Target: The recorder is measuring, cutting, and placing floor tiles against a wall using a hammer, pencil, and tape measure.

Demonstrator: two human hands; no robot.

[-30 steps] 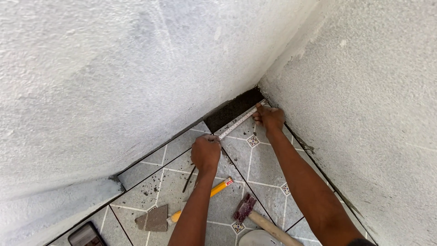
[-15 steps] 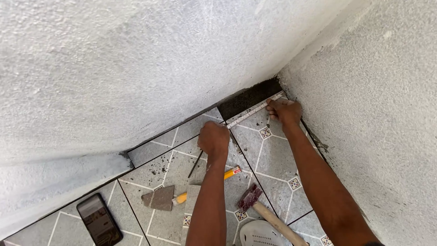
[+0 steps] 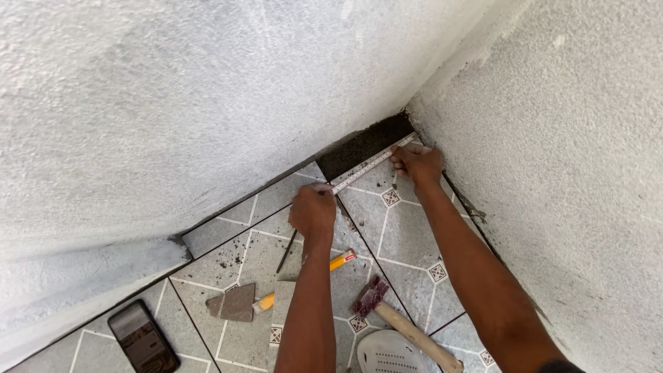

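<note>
Head view: both hands (image 3: 314,211) w/ tape measure (image 3: 366,168) along dark floor gap (image 3: 362,145)

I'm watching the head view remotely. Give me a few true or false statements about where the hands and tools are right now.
1. Both hands hold a measuring tape stretched along the dark untiled gap in the corner. True.
2. The left hand is gripping the hammer. False: the hammer lies on the tiles, untouched.
3. A phone lies on the tiled floor at lower left. True.
4. The right hand is at the corner end of the tape. True.
5. The trowel leans upright against the wall. False: it lies flat on the tiles.
</note>
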